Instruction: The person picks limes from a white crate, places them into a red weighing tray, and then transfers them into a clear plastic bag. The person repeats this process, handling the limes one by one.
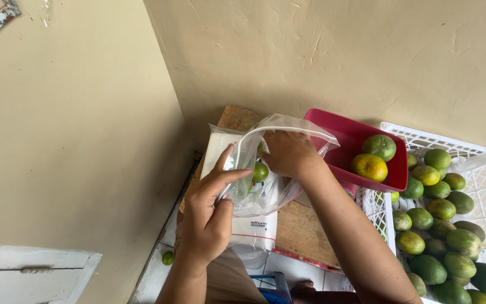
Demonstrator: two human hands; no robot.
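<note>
Head view: a clear plastic bag (pixel 265 169) is held open above a wooden surface (pixel 299 225), and the filling step is judged to be in hand. The left hand (pixel 206 217) is closed on the near-left edge of the bag, thumb against fingers, with the film pinched between them. The right hand (pixel 289 153) is pushed into the bag's mouth from the far side; whether its grip is closed on a fruit or on the rim cannot be told, since the fingers are hidden by the film.

One small green fruit (pixel 260 171) is seen through the plastic, inside the bag, just left of the right hand. A second may lie behind it, but this is blurred.

The next move is judged to call for the mouth to be kept wide by the left hand while the right is drawn out and sent to the right for another fruit.

Counted: one bag in hand, resting over one flat stack of unused bags (pixel 251 228). One red tray (pixel 361 141) stands far right, with two fruits in it, one green (pixel 379 146) and one orange-yellow (pixel 369 167). One white crate (pixel 479 169) at the right is filled with roughly twenty green fruits. One stray green fruit (pixel 167 257) lies on the floor, near left.
</note>
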